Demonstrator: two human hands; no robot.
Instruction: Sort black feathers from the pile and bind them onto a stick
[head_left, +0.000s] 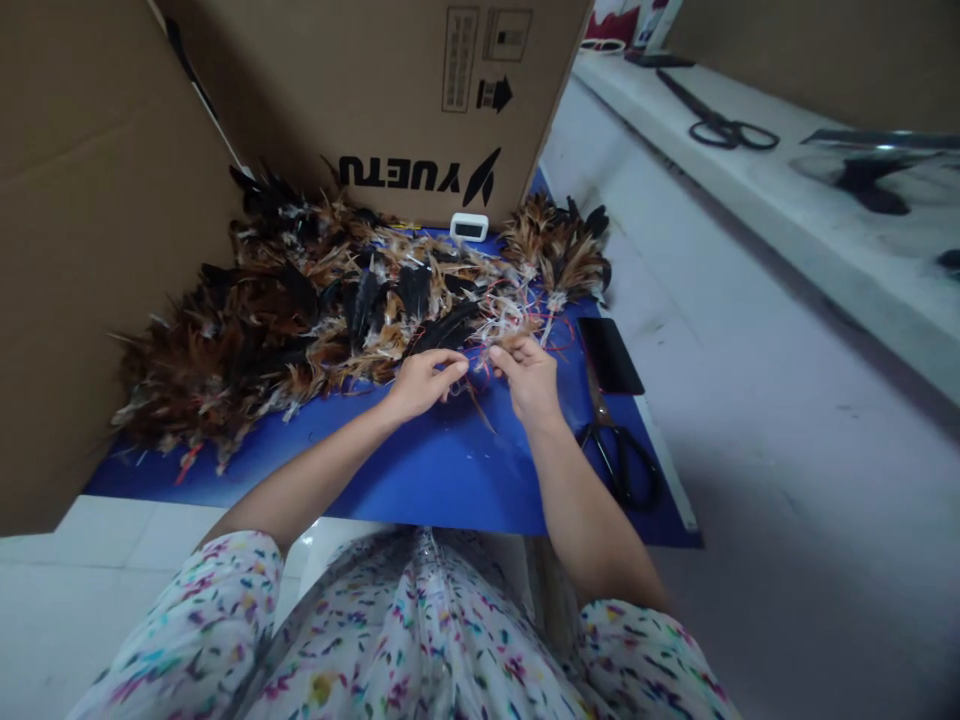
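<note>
Feathers [472,385] sit pinched between left hand [420,382] and right hand [529,375], both grips clenched, over the blue mat [420,470] near the pile [300,310]; better aligning quills evenly, scissors [619,450] lying right.

A white tiled floor [750,420] carries a blue mat [420,470] at the frame's centre. On the mat a heap of brown and black feathers [285,310] fills the upper left, a smaller feather bundle [559,250] lies upper right, and a small white device [469,227] sits between them. Black scissors [619,450] and a dark phone [609,355] lie along the mat's right edge.
</note>
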